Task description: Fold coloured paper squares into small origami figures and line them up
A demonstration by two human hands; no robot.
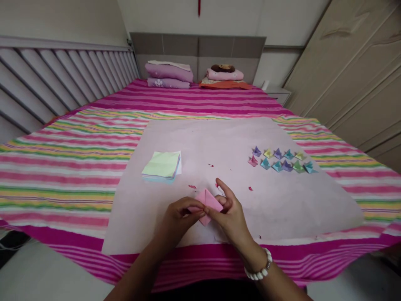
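A pink sheet of origami paper (205, 197), folded into a small diamond with a crease down its middle, is held between both hands just above the white sheet. My left hand (183, 211) pinches its left side between thumb and fingers. From the other side my right hand (230, 213) grips it, thumb near the centre, index finger stretched away and upward. The two thumbs almost meet at the middle of the paper. A white bead bracelet (260, 269) circles the right wrist. The paper's underside is hidden.
A stack of coloured square papers (161, 165) lies to the left on a large white sheet (200, 142). Two rows of folded paper pieces (278, 166) stand at the right. Small red scraps (250, 189) are scattered around. Striped bedding (72, 163) surrounds the sheet.
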